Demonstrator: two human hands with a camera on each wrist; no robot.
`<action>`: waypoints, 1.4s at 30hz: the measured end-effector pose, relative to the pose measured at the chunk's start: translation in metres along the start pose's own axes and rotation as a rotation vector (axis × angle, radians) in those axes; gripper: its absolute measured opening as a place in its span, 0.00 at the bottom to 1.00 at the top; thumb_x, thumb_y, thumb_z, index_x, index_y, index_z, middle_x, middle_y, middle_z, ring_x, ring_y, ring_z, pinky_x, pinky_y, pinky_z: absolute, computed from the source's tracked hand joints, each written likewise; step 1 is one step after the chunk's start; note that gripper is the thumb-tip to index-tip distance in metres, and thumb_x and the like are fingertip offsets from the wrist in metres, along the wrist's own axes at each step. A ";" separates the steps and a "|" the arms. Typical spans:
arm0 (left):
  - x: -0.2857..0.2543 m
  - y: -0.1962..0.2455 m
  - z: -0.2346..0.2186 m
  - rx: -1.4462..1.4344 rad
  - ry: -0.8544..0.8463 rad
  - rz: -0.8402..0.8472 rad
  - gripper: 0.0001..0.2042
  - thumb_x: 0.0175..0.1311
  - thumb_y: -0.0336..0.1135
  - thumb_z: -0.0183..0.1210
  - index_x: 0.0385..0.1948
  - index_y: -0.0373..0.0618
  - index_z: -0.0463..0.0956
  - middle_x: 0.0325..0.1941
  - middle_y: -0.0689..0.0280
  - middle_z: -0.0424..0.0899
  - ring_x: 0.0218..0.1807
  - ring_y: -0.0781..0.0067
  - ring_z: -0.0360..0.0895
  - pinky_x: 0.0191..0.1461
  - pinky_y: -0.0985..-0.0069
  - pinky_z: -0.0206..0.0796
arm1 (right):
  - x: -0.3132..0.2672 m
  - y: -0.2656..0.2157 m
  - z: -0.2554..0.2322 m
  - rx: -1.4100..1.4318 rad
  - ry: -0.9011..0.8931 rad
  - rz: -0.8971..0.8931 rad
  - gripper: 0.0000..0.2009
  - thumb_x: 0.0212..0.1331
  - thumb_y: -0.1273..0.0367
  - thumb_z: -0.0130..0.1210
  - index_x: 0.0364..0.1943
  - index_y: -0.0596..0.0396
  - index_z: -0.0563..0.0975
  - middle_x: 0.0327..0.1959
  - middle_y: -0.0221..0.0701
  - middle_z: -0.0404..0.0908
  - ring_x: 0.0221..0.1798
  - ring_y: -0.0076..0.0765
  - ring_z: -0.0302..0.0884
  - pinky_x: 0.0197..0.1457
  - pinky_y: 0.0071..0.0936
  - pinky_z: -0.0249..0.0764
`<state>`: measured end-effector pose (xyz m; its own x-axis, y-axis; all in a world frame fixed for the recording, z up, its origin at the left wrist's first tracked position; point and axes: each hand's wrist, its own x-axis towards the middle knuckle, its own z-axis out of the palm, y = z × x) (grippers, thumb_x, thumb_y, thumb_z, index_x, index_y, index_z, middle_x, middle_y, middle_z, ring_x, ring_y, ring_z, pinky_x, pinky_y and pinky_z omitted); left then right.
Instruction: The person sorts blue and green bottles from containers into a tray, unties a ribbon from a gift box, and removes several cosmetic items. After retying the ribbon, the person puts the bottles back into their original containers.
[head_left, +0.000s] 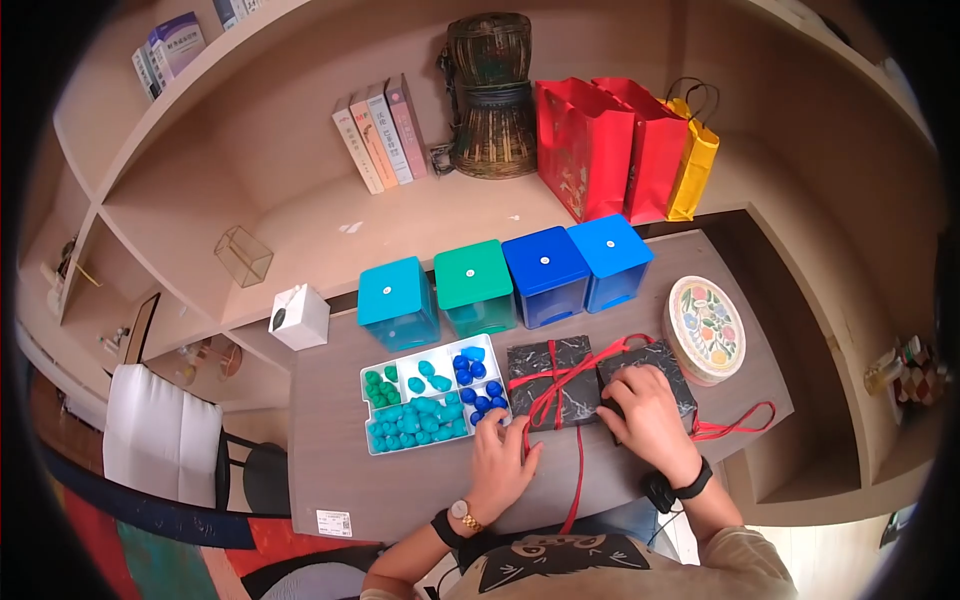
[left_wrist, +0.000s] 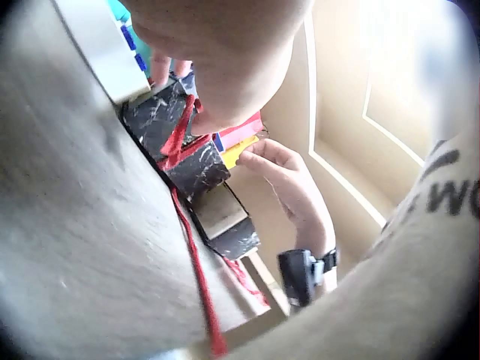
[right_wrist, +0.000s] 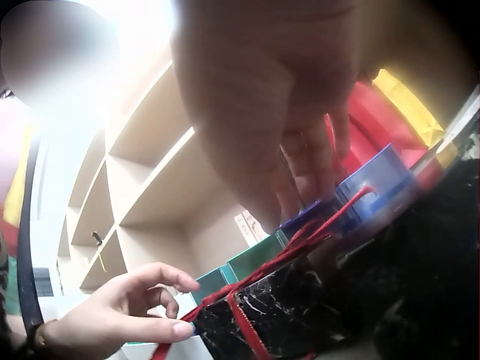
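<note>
A black marbled box is tied with red ribbon, its loops lying across the top. Beside it on the right is a second black marbled box. My left hand is at the tied box's front left corner, thumb and fingers apart near the ribbon. Over the second box's left part, my right hand has its fingers bent loosely; whether they touch the ribbon is unclear. The left wrist view shows the right hand with thumb near fingertips. In the right wrist view the left hand looks relaxed.
A white divided tray of green, teal and blue pieces stands left of the boxes. Several lidded containers line the back. A round floral tin is at the right, with red ribbon trailing below it.
</note>
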<state>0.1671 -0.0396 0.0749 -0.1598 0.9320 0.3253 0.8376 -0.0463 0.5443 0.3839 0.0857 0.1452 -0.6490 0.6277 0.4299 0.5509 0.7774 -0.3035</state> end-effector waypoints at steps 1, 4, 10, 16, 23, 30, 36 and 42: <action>0.005 -0.001 -0.003 0.061 -0.022 0.081 0.26 0.58 0.36 0.72 0.58 0.42 0.74 0.62 0.53 0.67 0.60 0.52 0.73 0.67 0.56 0.69 | -0.006 0.001 -0.002 0.023 -0.016 0.052 0.19 0.47 0.66 0.72 0.43 0.56 0.80 0.51 0.40 0.77 0.58 0.54 0.73 0.65 0.46 0.68; 0.033 0.003 -0.011 0.198 -0.100 0.306 0.30 0.56 0.43 0.72 0.61 0.44 0.75 0.66 0.51 0.70 0.68 0.45 0.67 0.73 0.51 0.61 | -0.015 0.001 -0.010 -0.065 0.100 0.203 0.26 0.46 0.61 0.74 0.50 0.57 0.80 0.62 0.45 0.73 0.69 0.59 0.65 0.72 0.51 0.63; 0.066 0.000 0.018 0.271 -0.158 0.398 0.33 0.63 0.49 0.67 0.69 0.47 0.70 0.76 0.48 0.63 0.75 0.34 0.59 0.77 0.46 0.56 | -0.048 0.023 0.002 -0.173 -0.021 0.484 0.49 0.44 0.41 0.72 0.70 0.53 0.69 0.77 0.53 0.57 0.79 0.68 0.51 0.76 0.61 0.54; 0.082 -0.001 0.031 0.352 -0.115 0.346 0.32 0.66 0.48 0.64 0.69 0.43 0.69 0.75 0.45 0.64 0.74 0.31 0.60 0.75 0.45 0.58 | -0.061 0.029 0.004 -0.089 -0.085 0.524 0.49 0.43 0.41 0.71 0.70 0.51 0.70 0.77 0.52 0.57 0.76 0.65 0.58 0.71 0.57 0.63; 0.101 -0.008 0.034 0.368 -0.012 0.305 0.26 0.65 0.40 0.64 0.63 0.38 0.73 0.73 0.45 0.66 0.73 0.33 0.61 0.74 0.45 0.59 | -0.075 0.019 0.000 -0.221 -0.104 0.420 0.52 0.37 0.46 0.75 0.70 0.56 0.69 0.78 0.53 0.56 0.76 0.63 0.57 0.72 0.55 0.62; 0.060 0.029 0.038 -0.137 -0.211 0.333 0.24 0.67 0.42 0.65 0.58 0.35 0.74 0.53 0.55 0.79 0.45 0.60 0.79 0.51 0.62 0.74 | -0.090 0.027 -0.002 -0.033 -0.126 0.401 0.51 0.39 0.60 0.77 0.72 0.57 0.64 0.79 0.52 0.54 0.79 0.64 0.54 0.78 0.51 0.57; 0.045 0.032 0.083 -0.609 -0.531 -0.101 0.27 0.71 0.49 0.63 0.57 0.33 0.69 0.55 0.55 0.76 0.46 0.66 0.81 0.50 0.68 0.76 | -0.109 0.047 -0.001 0.646 0.157 0.619 0.40 0.50 0.72 0.66 0.73 0.59 0.65 0.77 0.51 0.61 0.79 0.58 0.59 0.78 0.45 0.60; 0.045 0.037 0.090 -1.093 -0.490 -0.359 0.14 0.74 0.40 0.62 0.44 0.43 0.67 0.52 0.63 0.71 0.58 0.75 0.75 0.59 0.73 0.74 | -0.103 0.021 -0.014 0.511 0.118 0.620 0.30 0.52 0.78 0.61 0.64 0.56 0.75 0.67 0.48 0.77 0.74 0.61 0.68 0.75 0.43 0.65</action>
<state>0.2380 0.0332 0.0402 0.1180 0.9786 -0.1685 -0.1222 0.1827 0.9755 0.4693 0.0367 0.1069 -0.2295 0.9640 0.1341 0.4656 0.2297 -0.8547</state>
